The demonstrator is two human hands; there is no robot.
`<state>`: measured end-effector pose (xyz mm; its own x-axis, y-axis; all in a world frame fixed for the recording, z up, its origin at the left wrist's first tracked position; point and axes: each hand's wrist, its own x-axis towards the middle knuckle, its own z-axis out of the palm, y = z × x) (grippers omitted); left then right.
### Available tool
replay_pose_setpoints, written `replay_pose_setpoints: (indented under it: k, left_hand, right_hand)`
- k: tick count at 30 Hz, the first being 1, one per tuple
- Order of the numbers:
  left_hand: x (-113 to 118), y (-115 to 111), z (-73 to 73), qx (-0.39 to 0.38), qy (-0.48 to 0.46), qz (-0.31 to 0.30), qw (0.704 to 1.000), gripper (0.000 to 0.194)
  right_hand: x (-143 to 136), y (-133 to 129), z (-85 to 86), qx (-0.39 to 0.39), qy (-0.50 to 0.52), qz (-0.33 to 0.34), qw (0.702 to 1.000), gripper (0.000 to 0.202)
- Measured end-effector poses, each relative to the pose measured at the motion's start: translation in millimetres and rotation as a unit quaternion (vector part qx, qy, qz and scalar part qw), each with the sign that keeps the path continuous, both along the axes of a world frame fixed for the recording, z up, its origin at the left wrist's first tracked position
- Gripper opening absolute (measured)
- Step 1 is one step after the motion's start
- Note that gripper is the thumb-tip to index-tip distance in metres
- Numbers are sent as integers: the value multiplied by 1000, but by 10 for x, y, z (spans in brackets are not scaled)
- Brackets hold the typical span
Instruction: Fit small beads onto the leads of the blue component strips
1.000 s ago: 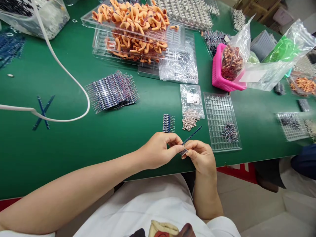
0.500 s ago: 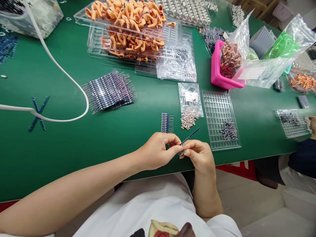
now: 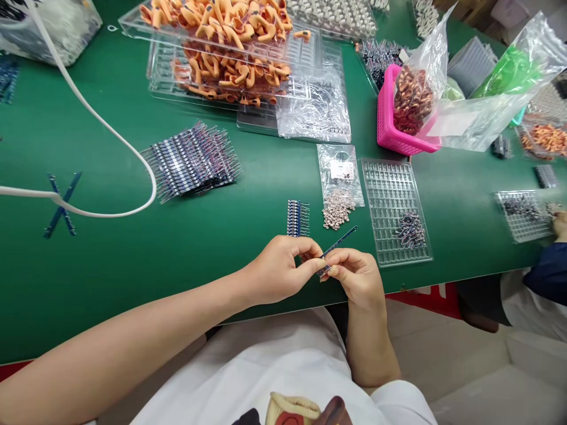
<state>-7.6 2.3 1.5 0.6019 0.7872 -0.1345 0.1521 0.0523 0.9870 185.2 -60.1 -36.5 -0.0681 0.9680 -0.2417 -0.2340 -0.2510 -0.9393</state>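
Both hands meet near the table's front edge at a narrow blue circuit-board strip (image 3: 340,241), its bare end sticking out up and to the right. My left hand (image 3: 286,268) pinches the strip between thumb and fingers. Close beside it, my right hand (image 3: 357,276) has its thumb and fingertips closed at the strip's lower part; whether a small part is between them is hidden. Just beyond my left hand lies a short row of wired boards (image 3: 297,218). A heap of tiny pale round parts (image 3: 337,211) lies past the hands, at the mouth of a clear labelled bag (image 3: 339,158).
Right of the hands is a clear slotted tray (image 3: 390,195) with small wired parts (image 3: 411,230). Stacked wired strips (image 3: 192,159) lie left. Behind stand trays of orange shells (image 3: 239,35) and a pink basket (image 3: 392,133). A white cable (image 3: 110,139) loops left; a co-worker's hand (image 3: 560,224) is far right.
The view has shifted slightly, so table items sit a little higher and further left. Both hands keep nearly the same pose around the strip.
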Motion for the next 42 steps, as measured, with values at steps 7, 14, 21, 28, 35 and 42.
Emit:
replay_pose_setpoints:
  k: [7,14,21,28,35,42]
  left_hand:
    - [2,-1,-8,-6,0,-11,1000,22]
    - [-1,-4,4,-5,2,-18,1000,22]
    - [8,3,-15,17,44,15,999,18]
    - [26,-20,-25,23,39,71,996,15]
    - [32,-24,-66,-58,1,71,996,27]
    - [6,-15,-28,16,21,40,999,17]
  right_hand:
    - [0,-6,-10,2,0,4,1000,9]
    - [21,2,-13,2,4,13,1000,10]
    - [-1,15,-31,-13,-20,-23,999,17]
    - [-85,-50,43,45,-127,-95,986,10]
    - [-119,-84,78,85,-162,-132,974,8]
    - [-117,-79,149,102,-144,-101,979,7]
